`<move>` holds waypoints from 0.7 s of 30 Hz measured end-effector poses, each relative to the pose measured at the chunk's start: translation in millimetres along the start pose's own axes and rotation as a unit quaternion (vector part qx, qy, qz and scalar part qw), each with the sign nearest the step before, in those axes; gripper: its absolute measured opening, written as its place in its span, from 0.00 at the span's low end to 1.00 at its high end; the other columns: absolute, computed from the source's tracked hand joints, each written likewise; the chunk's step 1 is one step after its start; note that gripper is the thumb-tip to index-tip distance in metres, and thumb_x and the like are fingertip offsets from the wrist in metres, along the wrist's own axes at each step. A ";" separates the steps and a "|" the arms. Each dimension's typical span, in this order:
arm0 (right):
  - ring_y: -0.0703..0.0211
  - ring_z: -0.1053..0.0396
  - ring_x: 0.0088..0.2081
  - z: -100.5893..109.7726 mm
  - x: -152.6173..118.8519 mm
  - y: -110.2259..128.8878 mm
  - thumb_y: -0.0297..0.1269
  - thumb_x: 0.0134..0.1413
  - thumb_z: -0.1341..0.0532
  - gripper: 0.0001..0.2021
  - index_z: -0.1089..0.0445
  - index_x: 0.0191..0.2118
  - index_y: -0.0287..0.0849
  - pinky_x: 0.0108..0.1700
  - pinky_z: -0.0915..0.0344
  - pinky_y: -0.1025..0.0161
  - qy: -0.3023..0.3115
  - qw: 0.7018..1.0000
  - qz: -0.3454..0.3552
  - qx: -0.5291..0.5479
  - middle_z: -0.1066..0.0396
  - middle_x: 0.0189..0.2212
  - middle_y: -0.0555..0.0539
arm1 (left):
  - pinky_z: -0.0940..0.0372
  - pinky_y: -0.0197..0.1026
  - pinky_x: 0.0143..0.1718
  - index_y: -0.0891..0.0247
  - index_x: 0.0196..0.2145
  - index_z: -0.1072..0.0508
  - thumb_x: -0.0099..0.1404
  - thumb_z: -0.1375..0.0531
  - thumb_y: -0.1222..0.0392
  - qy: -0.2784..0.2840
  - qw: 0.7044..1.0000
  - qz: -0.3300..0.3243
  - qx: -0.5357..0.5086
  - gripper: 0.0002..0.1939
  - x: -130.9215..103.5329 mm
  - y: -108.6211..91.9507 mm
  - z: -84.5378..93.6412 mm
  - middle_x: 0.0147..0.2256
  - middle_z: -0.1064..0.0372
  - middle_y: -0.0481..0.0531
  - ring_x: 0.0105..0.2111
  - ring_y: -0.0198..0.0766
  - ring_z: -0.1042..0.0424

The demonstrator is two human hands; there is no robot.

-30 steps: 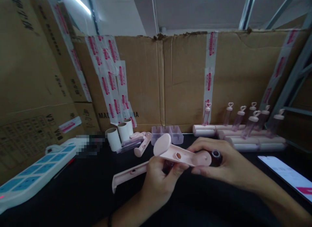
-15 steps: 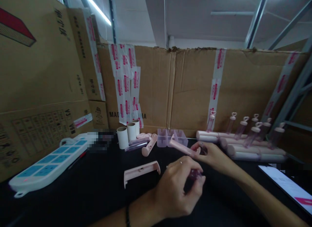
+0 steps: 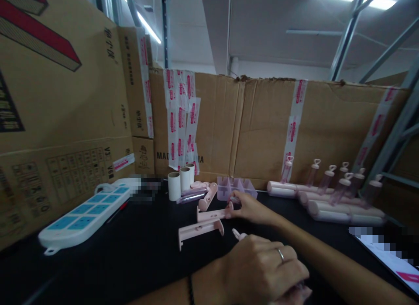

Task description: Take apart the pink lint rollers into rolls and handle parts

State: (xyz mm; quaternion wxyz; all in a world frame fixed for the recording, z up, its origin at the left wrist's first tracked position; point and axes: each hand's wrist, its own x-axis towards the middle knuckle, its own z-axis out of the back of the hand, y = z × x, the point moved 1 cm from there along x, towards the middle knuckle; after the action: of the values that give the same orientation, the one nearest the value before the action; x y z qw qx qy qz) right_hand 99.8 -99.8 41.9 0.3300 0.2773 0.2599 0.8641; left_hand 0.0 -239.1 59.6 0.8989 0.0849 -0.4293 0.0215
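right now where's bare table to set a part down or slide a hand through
Bare black table lies in front of the white and blue power strip, left of the left hand, up to the pink plastic shells. A smaller patch lies behind the right hand. The back edge is crowded: white paper tubes, clear tray, pink rollers.

Black surface [image 3: 137, 252] carries everything; landmark = white/blue power strip [image 3: 83, 215] lying flat at the left. Right of the strip: cardboard tubes [image 3: 180, 182] upright, pink handle pcs [image 3: 206, 198] beside them, two pink bracket pcs [image 3: 200, 230] nearer the viewer, clear lilac tray [image 3: 237, 187] behind those. Far right of the strip: row of white rolls [image 3: 327, 204] w/ pink-capped clear tubes [image 3: 330, 180] standing among them, and a phone [image 3: 393, 261] at the near right edge.
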 end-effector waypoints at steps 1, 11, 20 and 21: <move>0.53 0.28 0.39 -3.2 4.6 2.1 0.43 0.55 0.32 0.16 0.31 0.43 0.38 0.42 0.34 0.60 0.007 1.000 0.006 0.007 0.24 0.39 0.46 | 0.40 0.39 0.23 0.63 0.35 0.31 0.66 0.40 0.58 0.008 1.000 -0.002 0.004 0.06 -0.6 -0.1 -0.7 0.27 0.29 0.49 0.23 0.35 0.31; 0.61 0.35 0.27 -34.9 46.0 13.0 0.42 0.60 0.35 0.12 0.27 0.30 0.38 0.29 0.43 0.67 -0.002 1.000 0.008 -0.027 0.30 0.24 0.52 | 0.40 0.36 0.23 0.68 0.34 0.28 0.68 0.45 0.61 -0.019 1.000 -0.024 0.007 0.09 2.9 -2.1 3.1 0.26 0.31 0.48 0.23 0.33 0.32; 0.52 0.28 0.49 -10.2 0.1 55.0 0.41 0.60 0.32 0.12 0.25 0.48 0.45 0.51 0.34 0.60 0.017 0.986 0.150 -0.071 0.25 0.47 0.45 | 0.39 0.37 0.25 0.67 0.37 0.27 0.74 0.47 0.57 0.029 0.998 -0.047 0.026 0.14 -2.1 -2.7 -1.2 0.29 0.28 0.48 0.27 0.32 0.29; 0.52 0.27 0.49 -9.1 -7.3 54.6 0.43 0.60 0.32 0.14 0.26 0.50 0.45 0.50 0.33 0.60 0.041 0.981 0.168 -0.083 0.26 0.48 0.44 | 0.39 0.37 0.26 0.67 0.38 0.27 0.75 0.48 0.57 0.029 0.998 -0.046 0.026 0.14 -2.6 -3.6 -1.6 0.30 0.28 0.49 0.27 0.32 0.29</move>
State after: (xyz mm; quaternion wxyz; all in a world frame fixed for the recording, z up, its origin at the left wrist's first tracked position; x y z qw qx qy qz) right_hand 75.2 -142.8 67.7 0.1911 0.2532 0.1505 0.9363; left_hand -0.1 -242.2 56.1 0.9085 0.1273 -0.3981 -0.0064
